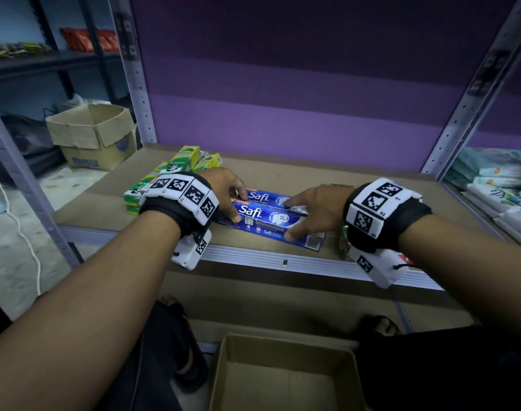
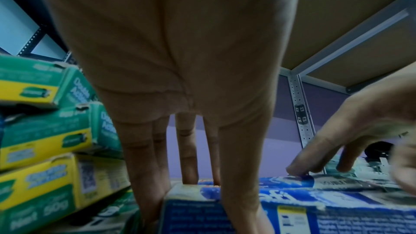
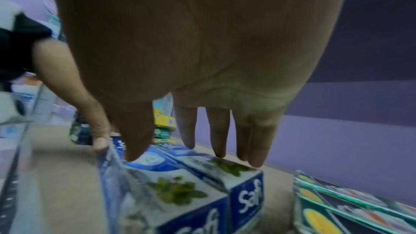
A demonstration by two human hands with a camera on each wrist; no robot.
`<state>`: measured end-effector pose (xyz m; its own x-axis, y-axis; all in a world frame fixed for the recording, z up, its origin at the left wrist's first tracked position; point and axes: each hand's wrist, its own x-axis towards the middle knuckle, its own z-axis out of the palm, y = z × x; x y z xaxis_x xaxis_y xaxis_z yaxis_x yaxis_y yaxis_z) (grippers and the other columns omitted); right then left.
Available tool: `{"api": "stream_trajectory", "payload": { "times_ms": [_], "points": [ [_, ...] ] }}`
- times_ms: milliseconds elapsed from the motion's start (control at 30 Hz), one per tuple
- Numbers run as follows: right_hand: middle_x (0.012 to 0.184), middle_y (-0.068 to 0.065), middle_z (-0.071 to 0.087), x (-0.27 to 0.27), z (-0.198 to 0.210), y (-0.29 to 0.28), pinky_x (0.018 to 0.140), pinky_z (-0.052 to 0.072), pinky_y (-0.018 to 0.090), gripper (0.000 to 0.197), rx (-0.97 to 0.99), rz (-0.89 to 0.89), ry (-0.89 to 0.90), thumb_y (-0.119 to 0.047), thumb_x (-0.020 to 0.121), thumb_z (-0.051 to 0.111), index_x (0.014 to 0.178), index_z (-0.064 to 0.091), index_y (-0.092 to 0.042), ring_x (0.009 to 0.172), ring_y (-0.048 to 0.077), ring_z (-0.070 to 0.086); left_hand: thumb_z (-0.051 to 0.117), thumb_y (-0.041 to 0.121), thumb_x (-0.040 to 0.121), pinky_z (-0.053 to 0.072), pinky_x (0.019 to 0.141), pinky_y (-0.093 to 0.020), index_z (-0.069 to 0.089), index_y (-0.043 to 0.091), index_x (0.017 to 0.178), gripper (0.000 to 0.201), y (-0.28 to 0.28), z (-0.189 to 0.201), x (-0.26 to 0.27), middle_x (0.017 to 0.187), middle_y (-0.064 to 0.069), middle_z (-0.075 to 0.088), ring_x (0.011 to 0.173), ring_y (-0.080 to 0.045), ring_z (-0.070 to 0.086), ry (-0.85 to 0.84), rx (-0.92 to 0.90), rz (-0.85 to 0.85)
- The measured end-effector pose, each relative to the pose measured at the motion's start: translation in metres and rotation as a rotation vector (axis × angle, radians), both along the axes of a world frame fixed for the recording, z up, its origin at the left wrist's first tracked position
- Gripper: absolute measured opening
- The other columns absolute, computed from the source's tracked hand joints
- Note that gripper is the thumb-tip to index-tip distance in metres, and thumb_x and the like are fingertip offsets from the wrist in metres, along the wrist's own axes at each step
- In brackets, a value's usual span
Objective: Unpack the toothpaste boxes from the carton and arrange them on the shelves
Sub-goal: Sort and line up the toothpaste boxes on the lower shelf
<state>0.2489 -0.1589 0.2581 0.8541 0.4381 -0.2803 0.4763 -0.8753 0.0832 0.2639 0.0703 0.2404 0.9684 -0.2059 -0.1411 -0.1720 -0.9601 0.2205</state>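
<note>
Two blue Safi toothpaste boxes lie side by side on the brown shelf board (image 1: 372,203), the near box (image 1: 268,222) against the far box (image 1: 263,198). My left hand (image 1: 227,197) is at their left end, its thumb on the near box and its straight fingers reaching over the far one (image 2: 292,207). My right hand (image 1: 301,218) spans their right end. Its straight fingertips (image 3: 219,152) touch the box tops (image 3: 180,193). A stack of green and yellow toothpaste boxes (image 1: 176,170) stands just left of my left hand. The open carton (image 1: 283,381) sits below on the floor, its visible inside bare.
More green boxes (image 3: 351,207) lie on the shelf right of the Safi pair, under my right wrist. Soft white packs (image 1: 496,185) fill the neighbouring bay on the right. Another open carton (image 1: 96,134) stands on the floor at left. A grey upright (image 1: 461,114) borders the shelf.
</note>
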Motion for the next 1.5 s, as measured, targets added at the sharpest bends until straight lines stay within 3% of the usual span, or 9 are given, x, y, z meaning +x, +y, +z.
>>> {"api": "stream_trajectory", "payload": {
  "times_ms": [100,233,500,600,833,1033,1233,1400,1500],
  "points": [
    [0.145,0.002,0.05,-0.009,-0.009,0.008,0.106,0.042,0.037,0.085,-0.076,0.012,-0.048,-0.06,0.079,0.07,0.149,0.036,-0.026,0.127,0.026,0.05,0.088,0.033,0.068,0.046,0.097,-0.03,0.066,0.026,0.122,0.059,0.0,0.0,0.0,0.122,0.002,0.063,0.111,-0.018,0.06,0.006,-0.004,-0.004],
    [0.137,0.004,0.056,-0.009,-0.01,0.009,0.099,0.045,0.033,0.075,-0.055,-0.02,-0.064,-0.045,0.082,0.074,0.145,0.041,-0.024,0.123,0.027,0.052,0.088,0.032,0.067,0.046,0.099,-0.032,0.066,0.025,0.122,0.06,-0.001,-0.002,0.0,0.122,0.002,0.063,0.112,-0.017,0.06,-0.004,-0.019,0.003],
    [0.141,0.004,0.05,0.018,-0.011,0.002,0.098,0.043,0.035,0.088,0.037,-0.053,-0.034,-0.035,0.073,0.084,0.148,0.038,-0.029,0.125,0.026,0.05,0.089,0.034,0.066,0.045,0.092,-0.025,0.065,0.021,0.123,0.062,-0.005,-0.004,0.006,0.123,0.0,0.063,0.111,-0.018,0.059,-0.045,-0.043,0.022],
    [0.139,0.004,0.051,0.039,-0.014,-0.003,0.09,0.042,0.032,0.091,0.057,-0.079,-0.043,-0.037,0.067,0.088,0.145,0.041,-0.031,0.123,0.027,0.051,0.089,0.035,0.065,0.047,0.093,-0.027,0.066,0.019,0.121,0.063,-0.007,-0.006,0.012,0.123,0.0,0.063,0.111,-0.019,0.06,-0.048,-0.047,0.043],
    [0.152,-0.005,0.041,0.085,-0.009,-0.029,0.092,0.04,0.031,0.102,0.075,-0.195,0.059,-0.046,0.06,0.091,0.146,0.038,-0.039,0.131,0.027,0.047,0.088,0.049,0.061,0.041,0.084,-0.023,0.064,0.023,0.122,0.07,-0.011,-0.005,0.031,0.125,0.003,0.061,0.112,-0.02,0.058,-0.06,-0.031,0.106],
    [0.152,-0.005,0.041,0.105,-0.015,-0.046,0.09,0.032,0.025,0.099,0.1,-0.211,0.04,-0.048,0.062,0.089,0.147,0.04,-0.038,0.132,0.023,0.045,0.089,0.046,0.06,0.048,0.095,-0.03,0.063,0.025,0.122,0.07,-0.015,-0.004,0.048,0.123,0.004,0.058,0.109,-0.019,0.058,-0.007,-0.03,0.12],
    [0.152,-0.002,0.041,0.114,-0.02,-0.051,0.098,0.035,0.029,0.098,0.08,-0.194,0.034,-0.05,0.065,0.087,0.148,0.039,-0.033,0.136,0.024,0.042,0.092,0.043,0.056,0.04,0.08,-0.023,0.066,0.027,0.117,0.068,-0.018,-0.008,0.059,0.106,0.011,0.052,0.093,-0.013,0.054,-0.021,-0.015,0.112],
    [0.152,0.0,0.042,0.12,-0.02,-0.054,0.093,0.032,0.027,0.098,0.054,-0.184,0.033,-0.053,0.066,0.085,0.149,0.039,-0.028,0.136,0.024,0.042,0.092,0.039,0.058,0.044,0.09,-0.024,0.067,0.026,0.116,0.065,-0.021,-0.008,0.064,0.122,0.007,0.06,0.103,-0.014,0.056,-0.016,-0.032,0.117],
    [0.154,0.001,0.04,0.121,-0.022,-0.057,0.107,0.032,0.031,0.1,0.041,-0.164,0.01,-0.056,0.067,0.083,0.151,0.037,-0.025,0.139,0.023,0.039,0.091,0.036,0.063,0.044,0.093,-0.025,0.066,0.021,0.121,0.065,-0.025,-0.008,0.066,0.126,0.004,0.061,0.112,-0.017,0.058,-0.025,-0.048,0.113]
  ]
}}
